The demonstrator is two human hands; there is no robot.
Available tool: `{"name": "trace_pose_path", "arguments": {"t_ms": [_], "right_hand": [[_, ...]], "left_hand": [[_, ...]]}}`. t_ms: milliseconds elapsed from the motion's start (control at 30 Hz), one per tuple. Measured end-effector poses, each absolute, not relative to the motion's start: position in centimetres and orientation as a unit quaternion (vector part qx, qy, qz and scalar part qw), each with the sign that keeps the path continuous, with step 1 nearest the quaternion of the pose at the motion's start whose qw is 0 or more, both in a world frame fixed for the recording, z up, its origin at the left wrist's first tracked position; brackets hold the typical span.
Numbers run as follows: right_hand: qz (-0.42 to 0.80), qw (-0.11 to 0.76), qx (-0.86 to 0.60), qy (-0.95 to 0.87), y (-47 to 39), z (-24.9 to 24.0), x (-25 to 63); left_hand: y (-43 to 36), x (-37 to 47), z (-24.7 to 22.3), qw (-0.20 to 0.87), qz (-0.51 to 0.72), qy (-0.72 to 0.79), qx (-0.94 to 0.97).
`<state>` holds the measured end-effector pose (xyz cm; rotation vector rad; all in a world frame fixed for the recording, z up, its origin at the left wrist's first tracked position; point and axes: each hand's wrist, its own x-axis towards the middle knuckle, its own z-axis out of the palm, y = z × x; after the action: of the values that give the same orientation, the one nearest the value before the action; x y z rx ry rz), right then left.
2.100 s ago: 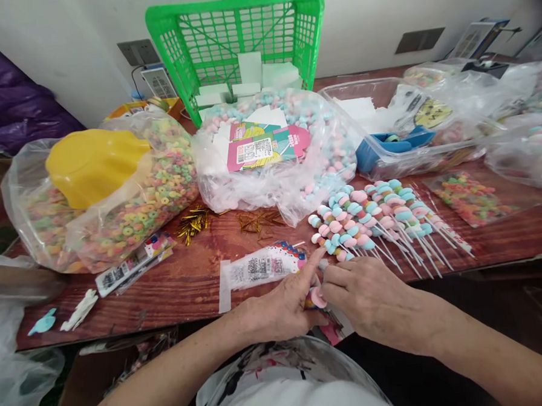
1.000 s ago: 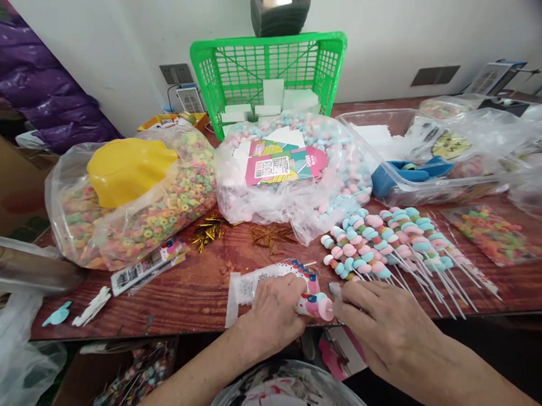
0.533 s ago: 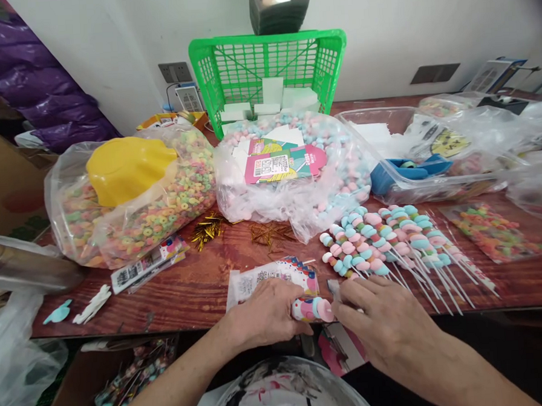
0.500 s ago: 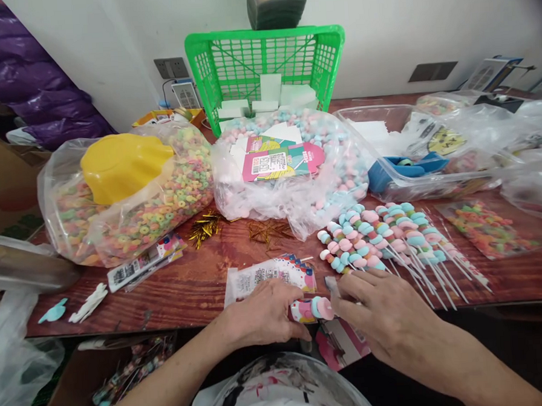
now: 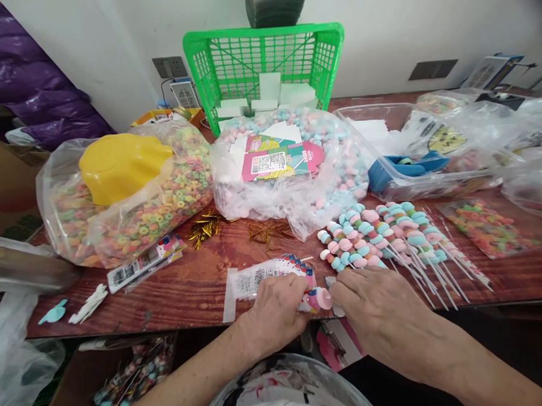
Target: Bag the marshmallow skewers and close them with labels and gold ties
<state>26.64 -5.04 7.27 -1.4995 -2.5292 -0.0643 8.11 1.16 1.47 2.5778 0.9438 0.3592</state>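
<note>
My left hand (image 5: 279, 308) is closed around a marshmallow candy skewer (image 5: 322, 298). A pink end pokes out towards the right, with colourful printed wrapper around it by the fingers. My right hand (image 5: 371, 304) is closed close to that pink end, fingertips pressed together; a small greyish strip (image 5: 333, 287) shows beside them, and what they grip is hidden. Under and behind my left hand lie printed clear wrappers (image 5: 252, 281) on the table. Just beyond my right hand rests a pile of pink and blue marshmallow skewers (image 5: 368, 237), their white sticks pointing towards me.
Behind stand a bag of candy rings (image 5: 162, 202) with a yellow bowl (image 5: 123, 165), a bag of marshmallows (image 5: 341, 157) and a green basket (image 5: 263, 46). Gold twist ties (image 5: 206, 227) lie mid-table. A clear tub (image 5: 384, 115) stands right; a box of skewers (image 5: 126, 380) sits below.
My left hand has moved slightly up and right, its fingers curled more tightly. The skewer's pink end has shifted up a little, while my right hand stays nearly in place.
</note>
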Motion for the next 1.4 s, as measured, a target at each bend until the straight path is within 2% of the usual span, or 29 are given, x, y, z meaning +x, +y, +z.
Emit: {"name": "trace_pose_path", "arguments": {"t_ms": [167, 367, 467, 700, 933, 1100, 1233, 1400], "right_hand": [[-0.013, 0.068, -0.517, -0.853, -4.9, 6.9, 26.6], [0.035, 0.047, -0.491, -0.869, -4.8, 7.2, 27.6], [0.062, 0.035, -0.493, -0.867, -4.3, 7.5, 27.5], [0.089, 0.007, -0.497, -0.863, -3.5, 7.9, 26.7], [0.007, 0.079, -0.423, -0.903, -2.1, 8.2, 28.1], [0.008, 0.116, -0.390, -0.913, -1.3, 8.9, 28.5], [0.055, 0.146, -0.378, -0.913, -1.4, 9.4, 28.8], [0.023, 0.150, -0.358, -0.922, -2.2, 9.4, 28.5]], "left_hand": [[1.8, 7.3, 1.6, 0.215, 0.135, 0.355, 0.900], [1.5, 6.7, 1.7, 0.161, 0.114, 0.325, 0.925], [1.4, 7.4, 1.7, 0.183, 0.119, 0.307, 0.926], [2.3, 7.6, 2.7, 0.379, 0.070, 0.335, 0.860], [3.2, 7.4, 3.2, 0.705, -0.020, 0.165, 0.690], [3.3, 7.6, 2.2, 0.772, -0.094, 0.122, 0.617], [2.9, 7.2, 1.3, 0.819, -0.077, 0.116, 0.557], [2.6, 7.3, 1.9, 0.850, -0.065, 0.176, 0.493]]}}
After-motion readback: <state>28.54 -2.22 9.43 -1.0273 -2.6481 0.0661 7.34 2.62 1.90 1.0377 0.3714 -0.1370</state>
